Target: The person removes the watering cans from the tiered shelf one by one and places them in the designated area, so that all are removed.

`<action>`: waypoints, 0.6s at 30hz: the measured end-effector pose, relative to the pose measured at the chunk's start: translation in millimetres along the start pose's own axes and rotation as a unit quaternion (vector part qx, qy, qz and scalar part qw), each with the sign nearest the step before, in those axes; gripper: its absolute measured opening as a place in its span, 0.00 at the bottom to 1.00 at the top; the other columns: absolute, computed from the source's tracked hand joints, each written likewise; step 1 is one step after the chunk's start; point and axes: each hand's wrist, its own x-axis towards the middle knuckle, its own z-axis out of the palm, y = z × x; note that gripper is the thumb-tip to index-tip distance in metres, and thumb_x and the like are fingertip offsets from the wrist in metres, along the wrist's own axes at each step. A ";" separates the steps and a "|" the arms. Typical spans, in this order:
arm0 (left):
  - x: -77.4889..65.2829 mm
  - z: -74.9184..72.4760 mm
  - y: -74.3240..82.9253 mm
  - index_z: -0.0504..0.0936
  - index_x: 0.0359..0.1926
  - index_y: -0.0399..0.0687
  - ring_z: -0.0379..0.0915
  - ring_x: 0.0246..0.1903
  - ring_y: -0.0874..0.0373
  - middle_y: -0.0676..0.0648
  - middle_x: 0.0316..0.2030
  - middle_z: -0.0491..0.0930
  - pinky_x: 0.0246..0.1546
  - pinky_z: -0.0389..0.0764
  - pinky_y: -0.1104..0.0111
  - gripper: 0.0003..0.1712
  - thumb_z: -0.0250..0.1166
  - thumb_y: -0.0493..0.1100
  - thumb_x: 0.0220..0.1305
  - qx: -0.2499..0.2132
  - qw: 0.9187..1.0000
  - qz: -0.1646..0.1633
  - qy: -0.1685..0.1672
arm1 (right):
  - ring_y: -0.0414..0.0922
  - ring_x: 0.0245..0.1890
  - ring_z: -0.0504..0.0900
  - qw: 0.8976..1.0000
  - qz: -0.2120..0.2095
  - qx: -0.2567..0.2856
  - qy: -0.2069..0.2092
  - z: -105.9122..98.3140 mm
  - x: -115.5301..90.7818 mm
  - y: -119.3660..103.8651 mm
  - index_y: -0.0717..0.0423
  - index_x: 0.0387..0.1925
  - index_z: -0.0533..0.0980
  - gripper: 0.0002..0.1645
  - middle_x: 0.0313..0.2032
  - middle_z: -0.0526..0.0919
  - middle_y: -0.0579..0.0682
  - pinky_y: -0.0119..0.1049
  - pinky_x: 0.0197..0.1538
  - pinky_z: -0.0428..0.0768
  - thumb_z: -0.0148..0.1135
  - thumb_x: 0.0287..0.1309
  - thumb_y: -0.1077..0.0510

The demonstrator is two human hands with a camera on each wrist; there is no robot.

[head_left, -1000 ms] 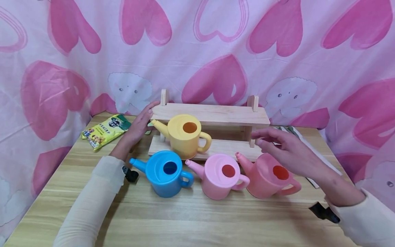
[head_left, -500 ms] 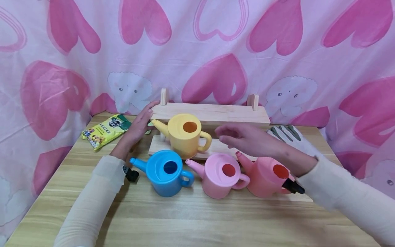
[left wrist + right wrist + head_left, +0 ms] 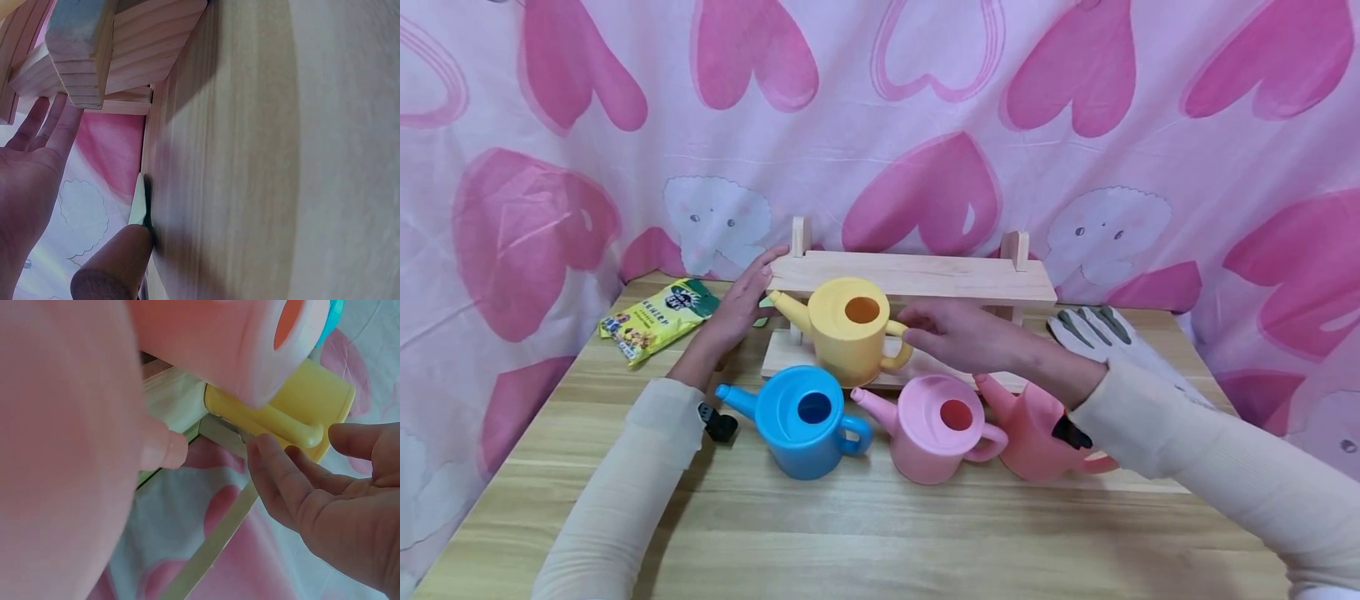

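A yellow watering can (image 3: pixel 842 342) stands on the lower board of a two-tier wooden shelf (image 3: pixel 925 275), its spout to the left. My right hand (image 3: pixel 966 333) is right at its handle. In the right wrist view, thumb and fingers (image 3: pixel 287 478) are spread apart close to that yellow handle (image 3: pixel 300 432). My left hand (image 3: pixel 741 304) rests at the left end of the upper board with straight fingers, which touch the wood in the left wrist view. Blue (image 3: pixel 801 433), light pink (image 3: pixel 932 433) and coral (image 3: pixel 1037 442) watering cans line up in front, the coral one partly behind my right sleeve.
A yellow-green snack bag (image 3: pixel 662 318) lies left of the shelf. Beyond my right forearm is a white glove with dark green stripes (image 3: pixel 1120 342). A wooden-handled tool (image 3: pixel 115 262) lies beside the shelf under my left hand. A pink heart-print curtain (image 3: pixel 917 175) hangs behind.
My right hand has moved left from above the coral watering can, across the shelf, to the yellow can's handle. The left hand and all the watering cans have stayed in place.
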 end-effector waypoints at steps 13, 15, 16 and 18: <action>-0.9 -0.3 -0.9 0.52 0.82 0.63 0.54 0.73 0.36 0.47 0.80 0.47 0.62 0.66 0.32 0.32 0.39 0.59 0.84 0.006 1.000 0.006 -0.001 | 0.46 0.33 0.77 0.999 0.018 -0.031 -0.034 1.8 12.6 -3.0 0.61 0.55 0.81 0.14 0.37 0.82 0.52 0.40 0.39 0.79 0.56 0.76 0.60; -0.9 -0.3 -0.5 0.52 0.82 0.63 0.54 0.73 0.36 0.47 0.80 0.47 0.62 0.66 0.32 0.32 0.39 0.59 0.84 0.006 1.000 0.004 0.000 | 0.46 0.31 0.76 0.999 0.024 -0.031 -0.037 1.2 13.2 -3.8 0.60 0.54 0.81 0.13 0.34 0.80 0.51 0.39 0.37 0.78 0.56 0.76 0.60; -0.8 -0.5 -0.6 0.52 0.82 0.64 0.54 0.73 0.36 0.47 0.80 0.47 0.62 0.66 0.32 0.32 0.39 0.59 0.84 0.007 1.000 0.004 -0.001 | 0.46 0.31 0.76 0.998 0.026 -0.031 -0.038 0.9 13.4 -4.1 0.60 0.53 0.81 0.13 0.32 0.79 0.50 0.39 0.36 0.78 0.56 0.76 0.60; -1.0 -1.0 -0.8 0.52 0.82 0.64 0.54 0.73 0.36 0.47 0.80 0.47 0.62 0.66 0.32 0.32 0.39 0.59 0.84 0.006 1.000 0.004 -0.001 | 0.46 0.30 0.75 0.998 0.030 -0.033 -0.039 0.5 13.8 -5.2 0.59 0.52 0.82 0.12 0.30 0.77 0.49 0.39 0.35 0.77 0.56 0.76 0.60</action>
